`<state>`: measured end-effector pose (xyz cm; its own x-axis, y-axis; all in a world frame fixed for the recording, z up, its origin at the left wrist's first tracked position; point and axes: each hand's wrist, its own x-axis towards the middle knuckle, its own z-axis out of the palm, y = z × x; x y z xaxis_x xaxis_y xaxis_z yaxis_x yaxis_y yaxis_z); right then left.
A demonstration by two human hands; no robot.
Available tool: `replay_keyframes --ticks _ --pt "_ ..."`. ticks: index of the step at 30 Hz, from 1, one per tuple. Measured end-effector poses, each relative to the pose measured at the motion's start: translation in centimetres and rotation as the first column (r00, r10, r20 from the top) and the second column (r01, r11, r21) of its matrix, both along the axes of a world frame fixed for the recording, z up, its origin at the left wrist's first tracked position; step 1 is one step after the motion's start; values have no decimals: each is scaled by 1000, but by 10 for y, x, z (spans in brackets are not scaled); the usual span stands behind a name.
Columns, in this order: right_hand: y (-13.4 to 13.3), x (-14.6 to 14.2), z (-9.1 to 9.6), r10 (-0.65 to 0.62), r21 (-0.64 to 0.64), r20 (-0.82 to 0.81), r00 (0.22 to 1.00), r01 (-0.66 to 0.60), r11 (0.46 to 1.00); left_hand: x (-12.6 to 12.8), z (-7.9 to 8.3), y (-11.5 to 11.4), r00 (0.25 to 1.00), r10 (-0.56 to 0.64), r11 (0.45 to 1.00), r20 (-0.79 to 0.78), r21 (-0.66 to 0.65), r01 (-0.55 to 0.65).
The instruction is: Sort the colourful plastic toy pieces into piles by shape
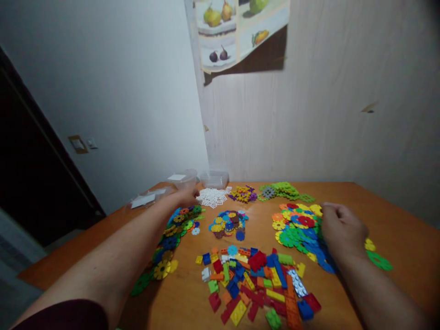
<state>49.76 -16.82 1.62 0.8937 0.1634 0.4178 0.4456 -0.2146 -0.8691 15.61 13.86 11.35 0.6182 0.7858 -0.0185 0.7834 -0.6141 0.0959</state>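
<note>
My left hand (188, 197) reaches to the far left, fingers curled together at the left edge of a pile of white flat lattice pieces (213, 197). Whether it pinches one of them is too small to see. On the right, my right hand (343, 228) is closed like a fist beside a heap of colourful notched discs (298, 224), covering part of that heap. Anything inside its fingers is hidden. A second spread of notched discs (171, 243) lies along my left forearm, partly covered by it.
Building bricks (254, 284) spread across the near middle of the wooden table (175, 302). Small discs (228, 223) form a central pile. Yellow and purple pieces (243, 194) and green interlocking pieces (285, 190) lie at the back. Clear plastic containers (215, 178) stand against the wall.
</note>
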Motion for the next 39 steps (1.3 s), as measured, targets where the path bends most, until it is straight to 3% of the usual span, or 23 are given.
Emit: replay_keyframes --ticks 8,18,32,36,39 --pt "-2 -1 3 -11 -26 7 1000 11 1000 -9 -28 5 999 30 998 -45 -45 -32" --pt "-3 -3 5 -15 -42 2 1000 15 999 -5 -38 16 996 76 996 -55 -42 -78" --pt "-1 1 -1 0 2 -15 1000 0 1000 -5 -33 14 999 28 999 22 -16 -27" --pt "0 2 0 -12 37 -41 999 13 999 15 -20 1 988 -64 998 140 14 63" --pt "1 6 -1 -30 78 -73 997 36 996 44 -11 -23 952 -197 980 234 23 198"
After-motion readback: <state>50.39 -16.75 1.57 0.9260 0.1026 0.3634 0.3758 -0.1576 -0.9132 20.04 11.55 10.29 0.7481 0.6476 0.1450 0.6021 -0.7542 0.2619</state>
